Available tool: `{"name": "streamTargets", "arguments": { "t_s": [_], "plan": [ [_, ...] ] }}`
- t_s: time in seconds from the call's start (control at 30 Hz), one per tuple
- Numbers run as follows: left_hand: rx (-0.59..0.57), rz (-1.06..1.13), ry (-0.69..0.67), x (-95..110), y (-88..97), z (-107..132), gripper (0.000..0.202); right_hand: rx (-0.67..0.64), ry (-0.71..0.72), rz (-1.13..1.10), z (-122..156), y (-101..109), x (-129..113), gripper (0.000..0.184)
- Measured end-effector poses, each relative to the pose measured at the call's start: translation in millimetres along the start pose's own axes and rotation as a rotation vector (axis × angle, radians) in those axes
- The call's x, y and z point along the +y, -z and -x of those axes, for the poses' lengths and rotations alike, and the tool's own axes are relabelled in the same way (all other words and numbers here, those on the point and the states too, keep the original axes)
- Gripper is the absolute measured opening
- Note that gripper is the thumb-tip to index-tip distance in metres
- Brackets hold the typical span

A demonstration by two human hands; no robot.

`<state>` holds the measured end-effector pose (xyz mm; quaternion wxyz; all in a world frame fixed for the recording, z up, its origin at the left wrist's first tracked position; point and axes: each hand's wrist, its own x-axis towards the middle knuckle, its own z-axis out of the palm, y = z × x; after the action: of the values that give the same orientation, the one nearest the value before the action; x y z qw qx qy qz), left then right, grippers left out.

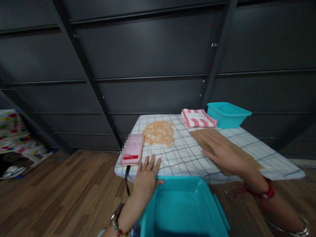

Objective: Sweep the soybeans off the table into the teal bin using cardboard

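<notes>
My left hand [146, 176] lies flat with fingers stretched on the near edge of the low table [187, 154], just beside the rim of an empty teal tub [184, 205] in front of me. My right hand [223, 149] rests flat, fingers out, on a brown sheet of cardboard [204, 136] that lies on the checked cloth. A heap of yellow grains [159, 132] sits on the cloth between the two hands, farther back. A pink phone [132, 149] lies to the left of my left hand, its strap hanging over the edge.
A second teal tub [227, 114] and a folded pink-and-white striped cloth [198, 118] stand at the table's far right corner. A dark panelled wall with slanted beams runs behind. Wooden floor surrounds the table; a spotted fabric item [14, 131] lies at far left.
</notes>
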<state>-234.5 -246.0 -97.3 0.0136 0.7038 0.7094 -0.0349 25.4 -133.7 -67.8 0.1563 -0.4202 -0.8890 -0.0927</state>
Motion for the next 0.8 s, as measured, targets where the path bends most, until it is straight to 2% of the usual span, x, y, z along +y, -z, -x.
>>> {"name": "streamTargets", "arguments": {
  "t_s": [0.03,0.07,0.1,0.13,0.23,0.4,0.5,0.67,0.8],
  "plan": [
    [-0.005,0.000,0.001,0,0.4,0,0.071,0.014,-0.131,0.045,-4,4,12,0.056],
    [-0.009,-0.001,0.002,0,0.8,-1,0.071,-0.024,-0.270,0.089,-8,7,23,0.061],
    [-0.011,-0.002,0.001,0,1.2,-1,0.071,-0.122,-0.366,0.100,-11,9,32,0.064],
    [-0.010,-0.003,-0.001,0,1.6,-1,0.071,-0.226,-0.394,0.080,-13,10,38,0.064],
    [0.009,-0.005,-0.004,1,2.8,-1,0.071,-0.416,-0.348,0.015,-17,8,45,0.053],
    [-0.003,-0.016,-0.002,3,5.3,0,0.069,-0.529,-0.265,0.003,-30,11,46,0.035],
    [0.004,-0.016,0.000,3,5.5,0,0.070,-0.584,-0.247,0.012,-38,17,47,0.031],
    [0.011,-0.003,-0.003,1,3.7,0,0.070,-0.600,-0.227,0.020,-44,15,39,0.041],
    [0.006,-0.003,-0.009,0,1.0,0,0.071,-0.553,-0.196,0.017,-46,7,31,0.030]
  ]
}}
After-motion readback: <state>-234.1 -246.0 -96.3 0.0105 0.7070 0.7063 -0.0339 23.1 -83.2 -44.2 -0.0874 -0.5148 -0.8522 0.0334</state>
